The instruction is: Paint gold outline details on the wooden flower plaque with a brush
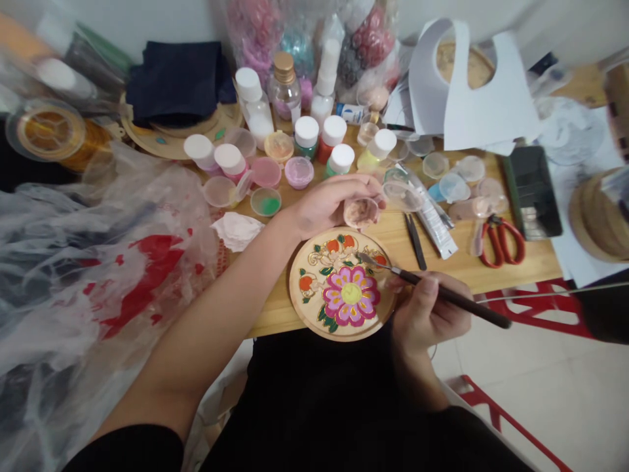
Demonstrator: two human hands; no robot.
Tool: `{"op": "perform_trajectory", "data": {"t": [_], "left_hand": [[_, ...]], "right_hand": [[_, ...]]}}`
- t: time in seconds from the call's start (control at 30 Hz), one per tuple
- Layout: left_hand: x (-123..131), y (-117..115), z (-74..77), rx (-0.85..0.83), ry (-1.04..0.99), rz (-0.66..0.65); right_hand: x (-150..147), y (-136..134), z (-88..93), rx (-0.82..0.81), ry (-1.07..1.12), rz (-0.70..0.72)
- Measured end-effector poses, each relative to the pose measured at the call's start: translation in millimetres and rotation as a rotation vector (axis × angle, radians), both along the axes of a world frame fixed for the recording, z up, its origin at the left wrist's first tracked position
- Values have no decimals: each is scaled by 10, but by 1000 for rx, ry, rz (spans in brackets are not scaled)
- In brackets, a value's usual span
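Observation:
My left hand (339,196) is closed round a small plastic cup (362,213) of beige-brown paste, tilted so its inside shows. Between the fingers and thumb of my right hand (432,314) is a palette knife (452,298) with a dark handle. Its thin metal blade reaches over the upper right of a round wooden plaque (301,298); whether the tip touches the surface I cannot tell. The plaque carries a pink and purple flower (351,295) with a yellow centre, green leaves and orange fruits outlined in gold. It overhangs the table's front edge.
White-capped jars (306,134) and small open cups (266,202) crowd behind my left hand. To the right lie tweezers (415,241), a tube (432,219), red-handled pliers (502,241) and a phone (533,190). Plastic sheeting (98,262) fills the left side.

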State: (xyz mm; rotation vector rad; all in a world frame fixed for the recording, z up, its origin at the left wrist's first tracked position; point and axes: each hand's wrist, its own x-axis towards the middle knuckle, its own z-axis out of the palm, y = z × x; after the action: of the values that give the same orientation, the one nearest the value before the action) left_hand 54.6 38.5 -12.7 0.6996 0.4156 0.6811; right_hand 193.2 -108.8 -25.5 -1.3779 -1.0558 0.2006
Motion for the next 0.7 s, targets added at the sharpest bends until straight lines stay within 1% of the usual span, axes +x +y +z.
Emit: {"op": "perform_trajectory", "data": {"t": [0.13,0.3,0.47,0.6,0.7], "left_hand": [[2,-1,16,-2,5,-5],[6,-13,34,2,20,7],[5,-19,47,5,29,19],[0,-13,36,6,27,14],[1,-9,25,10,18,11]], "right_hand": [[6,-1,-7,12,1,-1],[19,-19,-17,-30,-9,-34],[11,-8,-8,-5,43,29],[-2,5,9,-22,99,27],[-4,1,18,-47,86,17]]}}
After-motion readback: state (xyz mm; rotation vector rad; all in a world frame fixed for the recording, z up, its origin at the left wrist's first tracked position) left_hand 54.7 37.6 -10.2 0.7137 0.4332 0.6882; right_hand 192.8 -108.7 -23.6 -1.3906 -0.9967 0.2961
